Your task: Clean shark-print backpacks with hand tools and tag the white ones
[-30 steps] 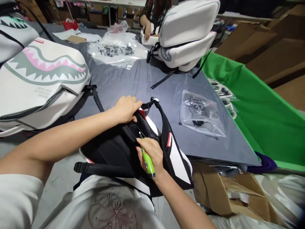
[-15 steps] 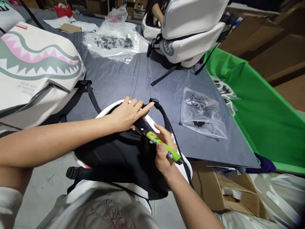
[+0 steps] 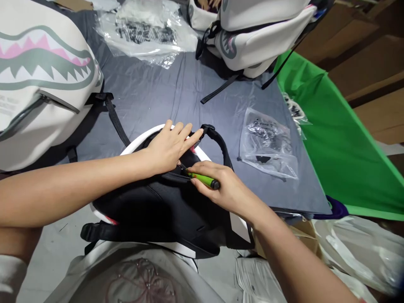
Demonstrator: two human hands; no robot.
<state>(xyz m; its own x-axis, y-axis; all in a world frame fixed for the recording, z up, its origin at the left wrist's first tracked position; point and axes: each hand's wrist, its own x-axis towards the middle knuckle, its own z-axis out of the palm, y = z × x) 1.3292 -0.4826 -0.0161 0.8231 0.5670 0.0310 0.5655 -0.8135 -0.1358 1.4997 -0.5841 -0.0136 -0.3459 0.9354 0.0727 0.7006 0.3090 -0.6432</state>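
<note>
A black-and-white backpack [image 3: 176,210] lies at the near table edge, its black back side facing me. My left hand [image 3: 172,147] is on its upper end, fingers spread over the white rim and thumb by the opening, holding it. In my right hand [image 3: 217,181] is a green marker pen [image 3: 203,180] with a black end cap. Its front end points left into the dark opening beside my left thumb. The tip is hidden by my fingers and the black fabric, so I cannot tell whether it touches.
A white backpack with a toothed-mouth print [image 3: 41,63] stands at left. Stacked white backpacks [image 3: 252,42] are at the back right, and another person's hand [image 3: 208,5] shows there. Plastic bags [image 3: 148,33] lie at the back, a clear packet [image 3: 268,143] at right beside green cloth [image 3: 341,139].
My right hand has turned over and moved the marker pen's front end left into the backpack's opening. My left hand stays on the rim. The view has tilted down.
</note>
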